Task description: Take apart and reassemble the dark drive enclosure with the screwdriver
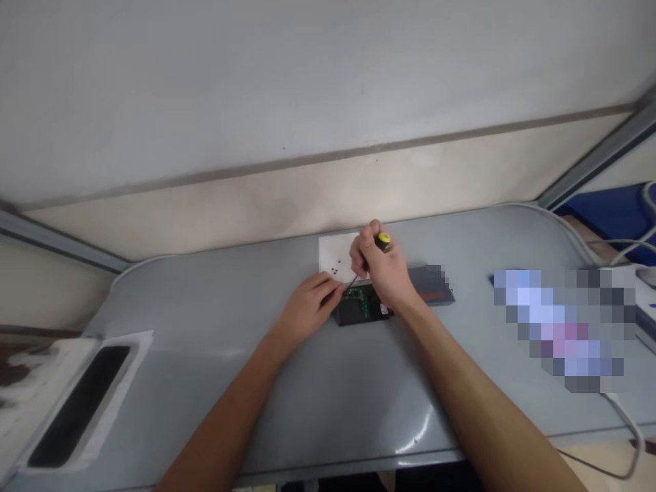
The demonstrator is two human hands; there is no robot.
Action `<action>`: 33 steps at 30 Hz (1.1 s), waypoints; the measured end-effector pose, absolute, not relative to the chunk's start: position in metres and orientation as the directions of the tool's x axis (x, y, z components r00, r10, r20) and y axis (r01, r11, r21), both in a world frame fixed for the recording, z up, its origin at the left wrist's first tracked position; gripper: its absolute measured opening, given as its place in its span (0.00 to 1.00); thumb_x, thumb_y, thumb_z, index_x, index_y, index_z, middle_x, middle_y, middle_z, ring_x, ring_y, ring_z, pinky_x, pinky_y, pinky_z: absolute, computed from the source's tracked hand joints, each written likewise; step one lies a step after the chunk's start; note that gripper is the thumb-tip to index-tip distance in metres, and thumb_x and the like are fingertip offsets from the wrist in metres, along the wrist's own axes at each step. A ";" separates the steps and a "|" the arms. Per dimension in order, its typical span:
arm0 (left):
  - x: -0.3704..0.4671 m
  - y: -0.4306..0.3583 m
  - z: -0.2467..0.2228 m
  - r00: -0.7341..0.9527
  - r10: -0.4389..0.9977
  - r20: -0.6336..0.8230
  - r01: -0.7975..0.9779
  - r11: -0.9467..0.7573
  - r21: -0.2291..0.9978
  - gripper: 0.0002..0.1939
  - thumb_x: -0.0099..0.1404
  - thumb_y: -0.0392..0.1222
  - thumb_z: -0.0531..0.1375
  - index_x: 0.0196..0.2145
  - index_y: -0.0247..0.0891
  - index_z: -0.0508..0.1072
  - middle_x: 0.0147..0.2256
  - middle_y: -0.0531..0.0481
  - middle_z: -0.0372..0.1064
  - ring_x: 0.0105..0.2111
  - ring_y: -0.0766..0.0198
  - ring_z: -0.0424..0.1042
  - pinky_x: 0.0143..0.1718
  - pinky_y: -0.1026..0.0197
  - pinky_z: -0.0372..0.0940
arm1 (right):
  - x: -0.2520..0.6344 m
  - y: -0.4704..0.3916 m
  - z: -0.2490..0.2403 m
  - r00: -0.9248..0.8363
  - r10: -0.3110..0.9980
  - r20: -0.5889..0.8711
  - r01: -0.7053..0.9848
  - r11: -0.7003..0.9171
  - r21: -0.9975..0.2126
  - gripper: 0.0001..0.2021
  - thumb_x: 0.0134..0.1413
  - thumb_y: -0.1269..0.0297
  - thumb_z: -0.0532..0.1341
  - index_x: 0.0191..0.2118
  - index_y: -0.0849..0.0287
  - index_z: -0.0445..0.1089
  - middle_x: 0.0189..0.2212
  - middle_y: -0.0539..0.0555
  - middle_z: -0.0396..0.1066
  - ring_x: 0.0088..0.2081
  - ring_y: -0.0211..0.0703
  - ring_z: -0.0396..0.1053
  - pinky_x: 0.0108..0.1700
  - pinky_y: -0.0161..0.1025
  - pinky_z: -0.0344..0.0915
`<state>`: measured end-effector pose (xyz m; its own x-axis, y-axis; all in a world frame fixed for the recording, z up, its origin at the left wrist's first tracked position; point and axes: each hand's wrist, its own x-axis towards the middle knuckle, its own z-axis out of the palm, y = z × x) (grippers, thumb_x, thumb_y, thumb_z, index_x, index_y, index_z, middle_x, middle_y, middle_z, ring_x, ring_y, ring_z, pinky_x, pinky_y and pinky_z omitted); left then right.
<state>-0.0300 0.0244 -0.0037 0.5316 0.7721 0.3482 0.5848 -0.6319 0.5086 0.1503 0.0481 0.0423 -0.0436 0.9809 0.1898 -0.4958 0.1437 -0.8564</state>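
Note:
My right hand [382, 263] is wrapped round a screwdriver [383, 239] with a black and yellow handle. Its thin shaft slants down to the left, toward the upper left part of an opened phone [353, 312]. A green circuit board shows inside the phone, along with a dark block and a small white label. My left hand [312, 301] grips the phone's left end, with the thumb and fingertips close to the screwdriver's tip. Behind the phone lies a white sheet [328, 253] with several tiny dark pieces on it, probably screws. My right hand covers part of the sheet and phone.
A dark flat box [430, 294] with reddish lettering lies right of the phone. On the grey table [215, 301], a long black panel [82, 406] rests on white paper at left. A blurred-out object [558, 321] and cables [628, 424] are at right. A wall stands behind.

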 end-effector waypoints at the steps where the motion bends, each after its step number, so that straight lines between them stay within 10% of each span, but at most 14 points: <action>1: -0.030 0.024 -0.003 0.532 0.772 0.347 0.588 -0.632 0.505 0.14 0.79 0.44 0.52 0.41 0.38 0.76 0.37 0.48 0.73 0.38 0.61 0.72 0.44 0.56 0.69 | 0.150 0.049 0.042 -0.041 0.981 0.187 -0.503 0.142 -0.852 0.27 0.57 0.38 0.66 0.30 0.52 0.52 0.20 0.41 0.52 0.19 0.31 0.49 0.21 0.33 0.50; 7: -0.029 0.023 0.000 0.527 0.776 0.346 0.598 -0.629 0.497 0.14 0.79 0.43 0.52 0.41 0.38 0.75 0.37 0.47 0.73 0.39 0.60 0.72 0.45 0.55 0.70 | 0.152 0.050 0.048 -0.120 0.977 0.179 -0.555 0.083 -0.828 0.31 0.61 0.28 0.50 0.36 0.54 0.69 0.22 0.46 0.55 0.22 0.37 0.54 0.24 0.38 0.55; 16: -0.029 0.024 -0.002 0.527 0.768 0.364 0.598 -0.640 0.483 0.15 0.79 0.43 0.52 0.38 0.38 0.75 0.35 0.48 0.71 0.37 0.61 0.71 0.44 0.56 0.69 | 0.153 0.047 0.045 -0.180 0.965 0.192 -0.549 0.063 -0.833 0.19 0.59 0.44 0.66 0.34 0.54 0.66 0.32 0.50 0.71 0.31 0.38 0.68 0.34 0.39 0.64; 23: -0.029 0.026 -0.005 0.530 0.767 0.361 0.589 -0.639 0.494 0.14 0.79 0.43 0.52 0.39 0.39 0.75 0.37 0.47 0.73 0.38 0.61 0.72 0.45 0.56 0.69 | 0.150 0.045 0.050 -0.095 0.974 0.204 -0.579 0.112 -0.808 0.24 0.57 0.44 0.69 0.33 0.52 0.54 0.22 0.42 0.52 0.24 0.36 0.52 0.28 0.36 0.53; 33: -0.027 0.023 0.001 0.509 0.785 0.353 0.606 -0.618 0.501 0.15 0.79 0.44 0.52 0.37 0.39 0.74 0.35 0.48 0.72 0.37 0.61 0.72 0.44 0.57 0.69 | 0.150 0.047 0.052 -0.138 0.971 0.197 -0.579 0.082 -0.811 0.21 0.63 0.38 0.59 0.36 0.53 0.67 0.24 0.48 0.55 0.27 0.40 0.58 0.31 0.39 0.60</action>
